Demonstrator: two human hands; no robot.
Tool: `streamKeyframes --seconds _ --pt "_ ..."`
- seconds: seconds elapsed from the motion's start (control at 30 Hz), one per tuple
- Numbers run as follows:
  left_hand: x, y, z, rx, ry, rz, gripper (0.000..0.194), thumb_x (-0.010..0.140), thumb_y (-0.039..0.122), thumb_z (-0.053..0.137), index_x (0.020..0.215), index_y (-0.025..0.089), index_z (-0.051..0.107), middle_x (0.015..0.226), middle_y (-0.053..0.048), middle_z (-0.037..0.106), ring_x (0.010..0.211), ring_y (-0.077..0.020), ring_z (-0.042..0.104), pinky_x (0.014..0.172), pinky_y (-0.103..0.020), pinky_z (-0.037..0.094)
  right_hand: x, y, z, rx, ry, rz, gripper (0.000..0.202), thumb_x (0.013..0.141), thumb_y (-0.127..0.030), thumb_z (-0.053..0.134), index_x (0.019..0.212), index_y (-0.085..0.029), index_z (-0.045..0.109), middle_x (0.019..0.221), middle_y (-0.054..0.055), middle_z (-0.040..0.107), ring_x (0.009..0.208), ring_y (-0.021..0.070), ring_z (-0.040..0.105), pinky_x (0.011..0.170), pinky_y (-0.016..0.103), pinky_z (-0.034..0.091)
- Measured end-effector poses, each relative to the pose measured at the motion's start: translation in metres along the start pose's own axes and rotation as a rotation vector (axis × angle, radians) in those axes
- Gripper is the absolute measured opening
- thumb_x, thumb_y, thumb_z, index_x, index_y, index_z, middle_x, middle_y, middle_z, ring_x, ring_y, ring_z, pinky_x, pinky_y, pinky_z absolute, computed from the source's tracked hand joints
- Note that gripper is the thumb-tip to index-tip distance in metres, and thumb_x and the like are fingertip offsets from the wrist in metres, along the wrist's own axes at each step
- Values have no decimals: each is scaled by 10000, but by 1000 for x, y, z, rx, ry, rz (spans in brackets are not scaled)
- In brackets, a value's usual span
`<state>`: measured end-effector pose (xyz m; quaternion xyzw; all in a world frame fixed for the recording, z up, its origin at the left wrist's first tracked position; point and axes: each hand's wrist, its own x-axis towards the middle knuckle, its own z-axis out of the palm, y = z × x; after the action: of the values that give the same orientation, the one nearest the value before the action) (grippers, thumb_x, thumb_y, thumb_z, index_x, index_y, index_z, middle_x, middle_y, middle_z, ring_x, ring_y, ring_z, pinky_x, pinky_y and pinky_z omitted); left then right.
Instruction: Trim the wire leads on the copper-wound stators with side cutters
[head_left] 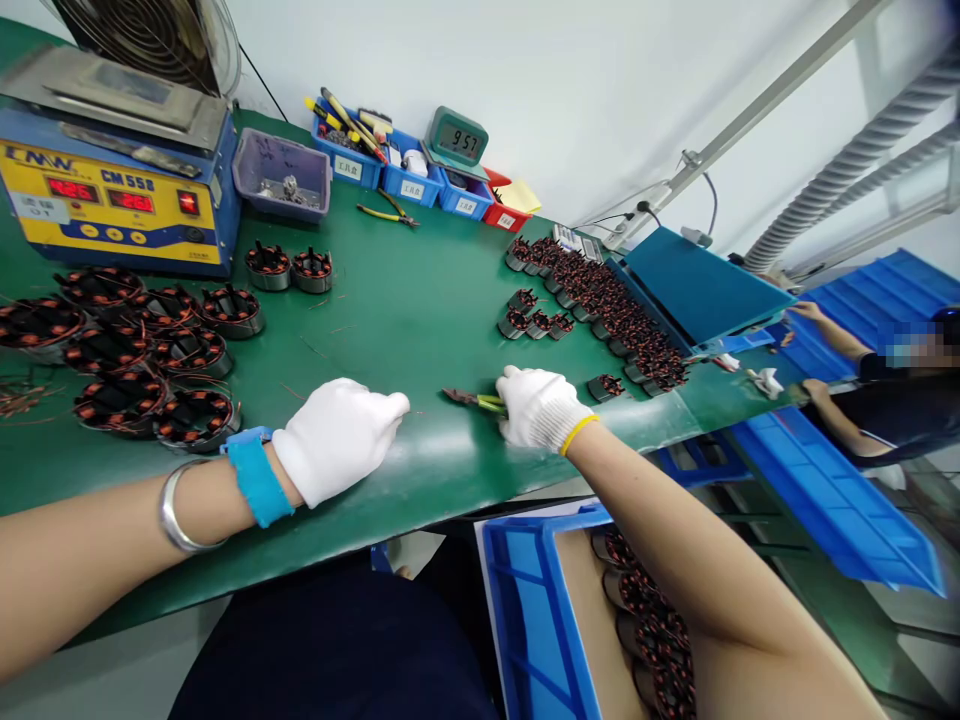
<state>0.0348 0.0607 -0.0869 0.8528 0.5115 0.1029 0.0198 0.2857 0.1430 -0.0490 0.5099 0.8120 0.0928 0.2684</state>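
In a white glove, my right hand (541, 408) is closed around the handles of small cutting pliers (480, 400), whose dark jaws point left over the bench. My left hand (341, 437), also gloved, is closed with thumb and fingertips pressed together; whatever may be between them is hidden. It wears a blue wrist strap and a metal bangle. A gap of bare green bench (420, 470) separates the two hands. Left of my left hand sit several copper-wound motor stators (196, 418). A single stator (606, 387) stands just right of my right hand.
Rows of stators (600, 300) stand at right by a blue tilted panel (701, 280). A soldering station (120, 190), purple tray (281, 175), yellow-handled cutters (388, 213) and tool boxes (349, 165) line the back. A blue crate (536, 620) sits below my right arm. A co-worker (885, 400) is at right.
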Motion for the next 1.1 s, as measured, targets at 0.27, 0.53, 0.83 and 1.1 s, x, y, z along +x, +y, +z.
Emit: streamKeyframes --seconds 0.27,0.53,0.83,1.1 --pt "-9 -1 -9 -165 12 -147 301 799 412 499 978 203 620 928 -82 674 852 -279 606 731 -380 429 -22 -16 46 474 478 16 536 821 -254 440 1335 -106 411 1242 166 501 1125 299 473 982 435 378" --pt "1 -6 -1 -263 -7 -191 262 882 358 382 836 209 592 813 -46 666 754 -220 591 650 -328 372 -73 -72 21 2102 -158 -329 660 735 -331 561 1334 -230 304 850 4 510 629 180 585 583 363 495" --pt "3 -4 4 -247 33 -185 255 887 313 362 810 202 578 803 -45 641 775 -206 576 694 -325 384 -63 -92 7 2010 -521 -282 531 715 -304 658 1188 -206 437 828 -7 538 653 159 622 541 286 531" --pt "4 -2 2 -255 21 -182 251 889 312 366 806 201 575 811 -43 640 790 -213 573 711 -330 403 -58 -97 3 1971 -493 -178 367 763 -198 545 1115 -248 453 790 -22 578 587 156 641 506 297 546"
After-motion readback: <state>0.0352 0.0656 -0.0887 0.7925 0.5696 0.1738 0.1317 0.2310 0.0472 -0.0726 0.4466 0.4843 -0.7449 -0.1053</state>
